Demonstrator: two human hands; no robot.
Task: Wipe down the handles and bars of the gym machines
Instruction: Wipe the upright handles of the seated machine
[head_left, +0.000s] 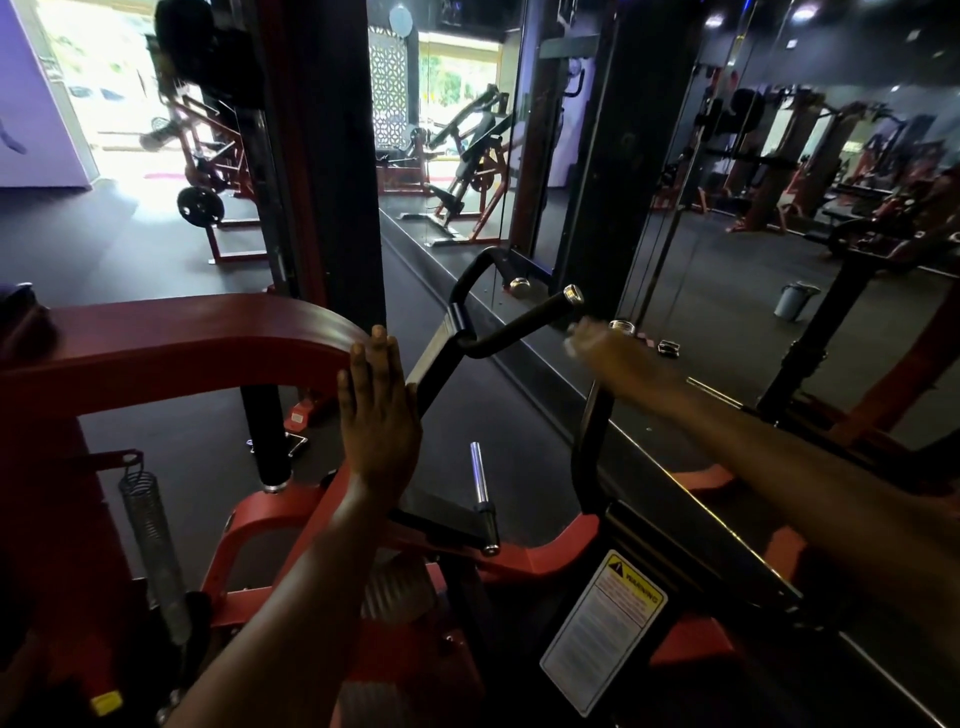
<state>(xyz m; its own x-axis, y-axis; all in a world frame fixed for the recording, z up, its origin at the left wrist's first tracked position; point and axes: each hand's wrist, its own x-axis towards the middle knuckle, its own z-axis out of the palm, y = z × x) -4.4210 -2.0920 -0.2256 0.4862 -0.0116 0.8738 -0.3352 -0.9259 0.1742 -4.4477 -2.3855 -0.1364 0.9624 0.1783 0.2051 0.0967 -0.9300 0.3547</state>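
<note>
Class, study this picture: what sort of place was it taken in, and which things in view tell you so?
Almost certainly a gym. A red machine frame with a black grip handle stands in front, a weight plate sits on a machine behind, and a wall mirror reflects more equipment. The left hand rests flat on the frame.

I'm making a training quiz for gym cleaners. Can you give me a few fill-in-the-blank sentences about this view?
1. The left hand rests flat against the curved ____ frame bar.
2. The right hand reaches toward the black ____ with a chrome end cap.
3. The warning ____ sits low on the machine.

Missing words: red; handle; label
</note>
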